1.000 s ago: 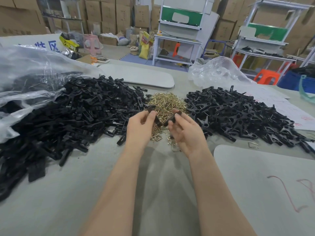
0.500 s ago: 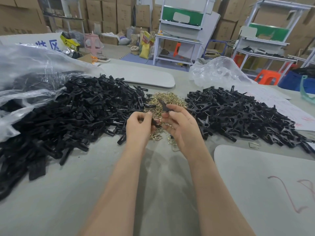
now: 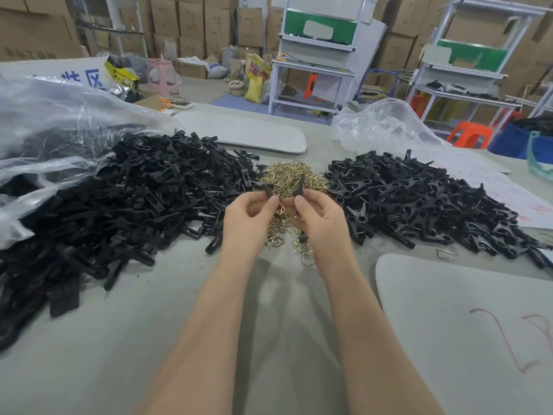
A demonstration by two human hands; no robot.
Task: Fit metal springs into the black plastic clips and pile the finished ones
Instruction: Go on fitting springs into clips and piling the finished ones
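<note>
- Now pinching one clip half (image 3: 267,189) in the left hand (image 3: 250,218) and a second clip half (image 3: 300,184) in the right hand (image 3: 318,223), fingers curled
- Drawn apart since half a second ago, tips angled up in a V above the springs (image 3: 291,178)
- Cannot tell of any spring already seated; likely still lining up before fitting
- Nothing yet added to the finished pile (image 3: 419,205), right on the worktop (image 3: 209,310)

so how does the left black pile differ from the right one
The left pile is bigger and spills from a clear bag; the right pile is smaller, unbagged. Left pieces look like flat single halves; right ones are crossed, with wire glinting. Both are black plastic.
</note>
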